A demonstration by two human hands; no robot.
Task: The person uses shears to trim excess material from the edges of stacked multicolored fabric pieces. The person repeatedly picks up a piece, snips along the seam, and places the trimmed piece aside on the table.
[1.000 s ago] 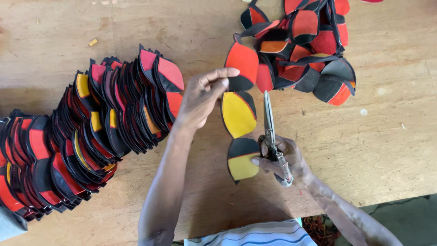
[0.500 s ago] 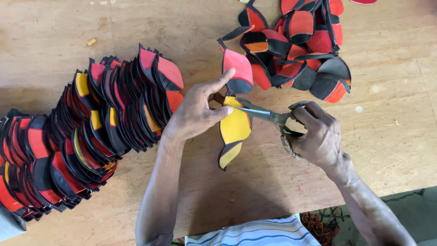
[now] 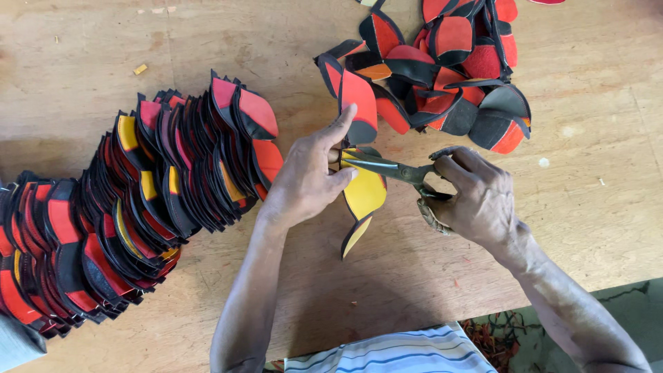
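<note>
My left hand (image 3: pixel 307 176) pinches a chain of stitched fabric pieces, holding a yellow and black piece (image 3: pixel 367 193) just below a red and black piece (image 3: pixel 359 103). My right hand (image 3: pixel 476 197) grips a pair of metal scissors (image 3: pixel 394 168), blades pointing left and meeting the join between the two pieces at my left fingertips. A smaller yellow and black piece (image 3: pixel 354 237) hangs below on the wooden table (image 3: pixel 103 41).
A long overlapping row of red, yellow and black pieces (image 3: pixel 131 200) runs along the left of the table. A loose heap of red, orange and black pieces (image 3: pixel 449 65) lies at the top right. The table's near edge (image 3: pixel 594 287) is at the lower right.
My right hand has swung the scissors from pointing up to pointing left, bringing the blades to the pieces at my left fingers. The yellow piece has turned on its edge.
</note>
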